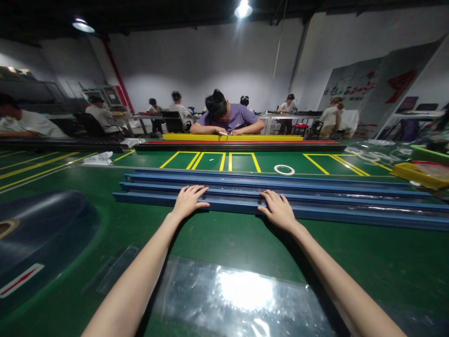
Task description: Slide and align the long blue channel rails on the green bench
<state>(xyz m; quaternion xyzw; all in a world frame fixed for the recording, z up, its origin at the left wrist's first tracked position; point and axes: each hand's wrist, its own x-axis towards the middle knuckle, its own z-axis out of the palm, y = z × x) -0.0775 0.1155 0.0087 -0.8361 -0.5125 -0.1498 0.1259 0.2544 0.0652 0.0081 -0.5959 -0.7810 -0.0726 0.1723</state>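
Head camera: your left hand (189, 200) and right hand (279, 210), open, fingers loosely spread, clasping nothing, rest well apart on blue rails (231, 206) lined across the green tabletop (228, 238), seemingly to steady them evenly.

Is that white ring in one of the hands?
No, the white ring lies on the green table, while the left hand and right hand rest on the blue bars.
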